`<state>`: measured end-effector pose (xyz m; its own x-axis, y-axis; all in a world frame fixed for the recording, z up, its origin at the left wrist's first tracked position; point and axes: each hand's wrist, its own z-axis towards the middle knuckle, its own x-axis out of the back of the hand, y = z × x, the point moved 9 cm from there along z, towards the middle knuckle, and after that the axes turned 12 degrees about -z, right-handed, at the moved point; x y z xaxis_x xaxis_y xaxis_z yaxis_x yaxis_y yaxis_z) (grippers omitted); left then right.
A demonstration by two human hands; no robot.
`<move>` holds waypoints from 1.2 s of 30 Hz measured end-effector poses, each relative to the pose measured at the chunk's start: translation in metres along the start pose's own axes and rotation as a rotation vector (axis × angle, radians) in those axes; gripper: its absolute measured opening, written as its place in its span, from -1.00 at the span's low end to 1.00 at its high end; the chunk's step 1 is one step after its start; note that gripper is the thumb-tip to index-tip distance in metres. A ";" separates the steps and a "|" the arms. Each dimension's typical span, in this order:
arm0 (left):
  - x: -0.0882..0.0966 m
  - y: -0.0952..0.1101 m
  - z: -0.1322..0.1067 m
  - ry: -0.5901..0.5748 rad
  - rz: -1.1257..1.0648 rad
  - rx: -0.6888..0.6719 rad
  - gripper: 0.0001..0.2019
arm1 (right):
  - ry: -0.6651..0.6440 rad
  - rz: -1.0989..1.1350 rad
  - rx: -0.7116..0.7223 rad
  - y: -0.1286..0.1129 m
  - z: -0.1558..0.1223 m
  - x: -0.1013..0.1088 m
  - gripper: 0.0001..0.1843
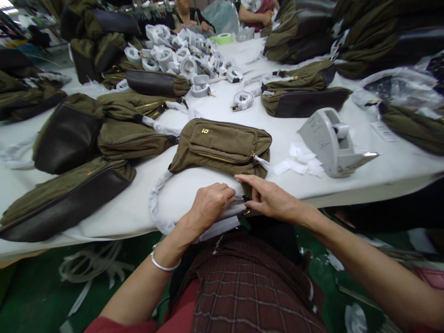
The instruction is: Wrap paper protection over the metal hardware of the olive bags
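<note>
An olive fabric bag [222, 137] with a gold zipper and small gold emblem lies in front of me on the table. Its strap [153, 196], wrapped in white paper, curves from the bag's left end toward the table's front edge. At that edge my left hand [214, 202] is closed, fingers pinched on the wrapped strap near a dark end with gold metal. My right hand [268, 196] holds the bag's lower right corner between thumb and fingers, beside that strap end. The fingertips partly hide the joint between strap and bag.
A grey tape dispenser [326, 141] with a pointed metal edge stands at right, beside white paper scraps [300, 159]. More olive bags [65, 132] lie left. Rolled wrapped straps [187, 58] are heaped behind, near green tape [224, 38]. Two people are across the table.
</note>
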<state>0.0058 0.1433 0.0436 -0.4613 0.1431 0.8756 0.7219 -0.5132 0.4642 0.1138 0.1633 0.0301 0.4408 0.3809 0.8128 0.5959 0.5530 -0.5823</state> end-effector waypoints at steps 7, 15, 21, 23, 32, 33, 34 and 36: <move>-0.019 0.012 0.010 -0.046 -0.006 -0.044 -0.90 | 0.002 0.120 0.013 -0.001 -0.008 0.000 -0.20; -0.029 -0.020 0.014 0.171 -0.521 0.156 -0.90 | 0.028 0.092 -0.055 0.003 -0.002 0.009 -0.43; -0.029 -0.004 0.010 0.180 -0.343 -0.031 -0.85 | 0.047 -0.106 -0.010 -0.003 0.008 0.011 -0.84; -0.032 -0.004 0.010 0.149 -0.366 -0.037 -0.83 | 0.057 -0.103 0.003 -0.002 0.009 0.010 -0.93; -0.018 -0.013 -0.004 0.098 -0.386 0.069 -0.92 | 0.091 -0.070 0.034 0.002 0.010 0.010 -0.88; -0.019 -0.013 -0.004 0.086 -0.372 0.075 -0.92 | 0.079 -0.090 0.035 0.001 0.010 0.010 -0.91; -0.020 -0.014 -0.004 0.086 -0.365 0.084 -0.91 | 0.060 -0.117 0.037 0.000 0.011 0.010 -0.95; -0.022 -0.014 -0.002 0.101 -0.357 0.100 -0.91 | 0.006 -0.187 0.054 -0.006 0.013 0.009 -0.87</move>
<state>0.0042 0.1456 0.0174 -0.7376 0.2112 0.6414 0.5511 -0.3605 0.7525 0.1059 0.1734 0.0410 0.3296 0.2633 0.9067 0.6308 0.6531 -0.4189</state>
